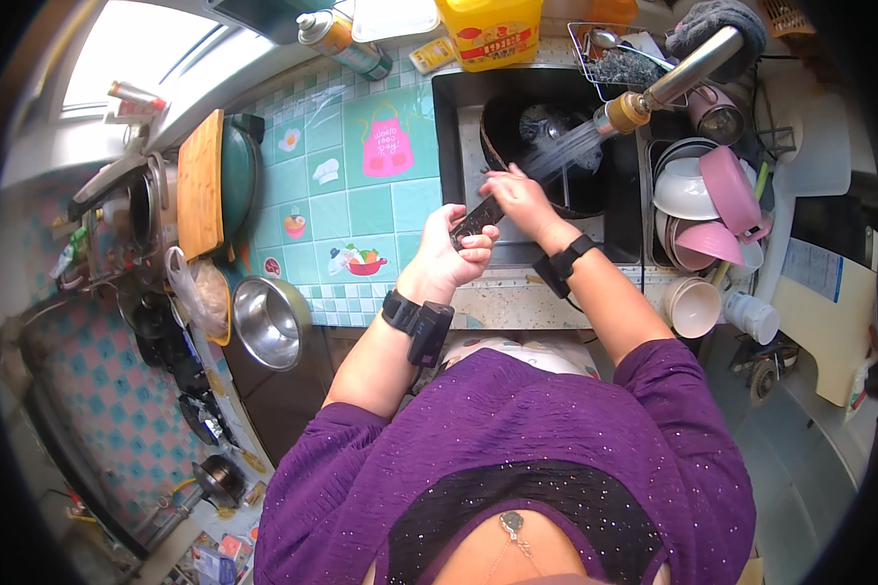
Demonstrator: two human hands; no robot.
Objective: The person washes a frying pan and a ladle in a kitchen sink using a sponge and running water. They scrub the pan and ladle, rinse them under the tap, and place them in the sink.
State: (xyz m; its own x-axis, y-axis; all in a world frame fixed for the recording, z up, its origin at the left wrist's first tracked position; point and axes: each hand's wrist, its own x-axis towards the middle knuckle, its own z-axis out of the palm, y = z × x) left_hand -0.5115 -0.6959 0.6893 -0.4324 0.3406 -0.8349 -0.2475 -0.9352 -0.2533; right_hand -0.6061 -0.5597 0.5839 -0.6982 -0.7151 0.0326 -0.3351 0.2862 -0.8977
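Observation:
A dark frying pan (485,139) sits tilted in the black sink (450,102), its inside wet. Its black handle (477,218) points toward me over the sink's near left part. My left hand (457,245) is wrapped around that handle, thumb on top. Across the handle's far part, close to the pan, lies my right hand (521,201), fingers bent over it; whether it grips or only rests there I cannot tell. From the metal faucet (629,110) a spray of water (567,151) runs into the pan, just beyond my right hand.
Right of the sink, bowls (684,189) are stacked in a rack, with cream bowls (691,307) nearer me. Behind stand a yellow jug (492,33) and a wire basket (582,55) with a scouring pad. Leftward are a steel bowl (267,322) and a wooden cutting board (200,183).

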